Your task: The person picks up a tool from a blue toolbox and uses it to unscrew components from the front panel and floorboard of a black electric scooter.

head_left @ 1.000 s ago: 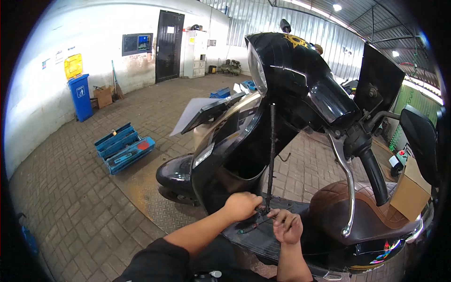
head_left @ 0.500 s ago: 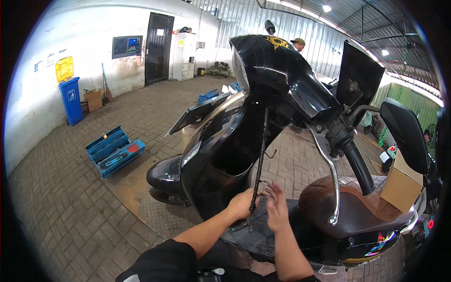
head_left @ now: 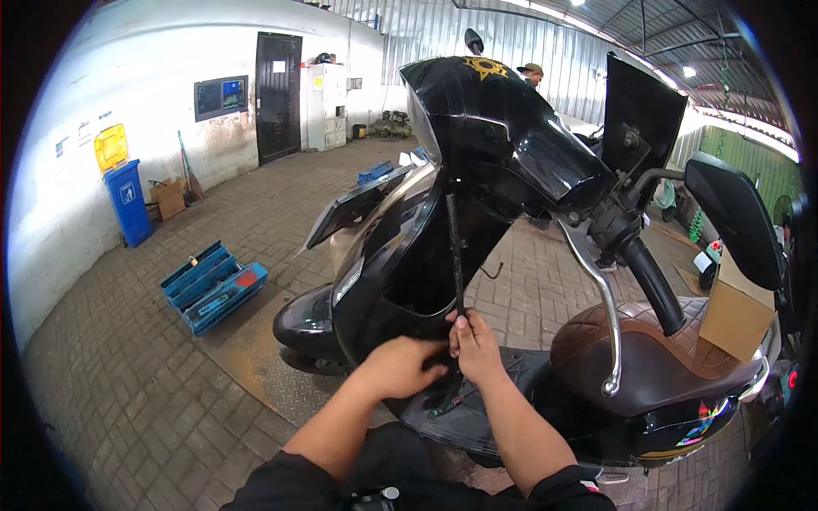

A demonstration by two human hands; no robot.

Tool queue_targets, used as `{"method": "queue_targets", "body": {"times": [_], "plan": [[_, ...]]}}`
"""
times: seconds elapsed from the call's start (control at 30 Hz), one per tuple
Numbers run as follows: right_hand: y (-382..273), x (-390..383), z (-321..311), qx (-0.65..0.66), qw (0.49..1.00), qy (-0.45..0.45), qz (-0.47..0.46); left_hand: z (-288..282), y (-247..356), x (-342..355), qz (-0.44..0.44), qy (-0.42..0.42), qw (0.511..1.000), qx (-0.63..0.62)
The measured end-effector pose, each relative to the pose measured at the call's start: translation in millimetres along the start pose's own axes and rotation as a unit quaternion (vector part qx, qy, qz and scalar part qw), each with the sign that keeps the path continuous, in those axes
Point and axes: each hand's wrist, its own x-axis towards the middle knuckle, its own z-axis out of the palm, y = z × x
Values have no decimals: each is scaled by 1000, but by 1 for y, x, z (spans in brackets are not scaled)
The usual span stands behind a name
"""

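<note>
A long, thin black taped cable [head_left: 456,255] rises from the scooter's footboard toward the front cowl. My right hand [head_left: 477,347] is closed around its lower half, thumb uppermost. Just left of it, my left hand [head_left: 400,368] is beside the cable's lower part, thumb and forefinger apart; its other fingers are partly hidden. Small connectors with a bit of green [head_left: 443,409] lie at the cable's bottom end on the footboard [head_left: 503,400]. The black scooter [head_left: 477,111] stands side-on before me, its inner leg shield behind the cable.
The brake lever [head_left: 596,289] and handlebar grip [head_left: 652,289] jut out at right, near a mirror [head_left: 733,217]. A cardboard box [head_left: 737,311] rests at the brown seat's [head_left: 613,349] rear. A blue toolbox [head_left: 213,285] sits open on the paving at left. Another person [head_left: 532,75] is behind the scooter.
My right hand has gone from spread fingers to a grip on the cable. My left hand has let go of it and drawn slightly left. The cable's upper end has swung left.
</note>
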Motion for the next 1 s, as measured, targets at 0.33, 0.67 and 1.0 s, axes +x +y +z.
{"method": "queue_targets", "body": {"times": [0.33, 0.67, 1.0], "plan": [[-7, 14, 9, 37, 999, 31, -6, -51, 36, 55, -5, 272, 962, -4], [-5, 17, 6, -45, 997, 66, -8, -39, 32, 87, -67, 303, 939, -146], [-5, 18, 4, -40, 997, 60, -8, -32, 24, 92, -53, 315, 930, -180]]}}
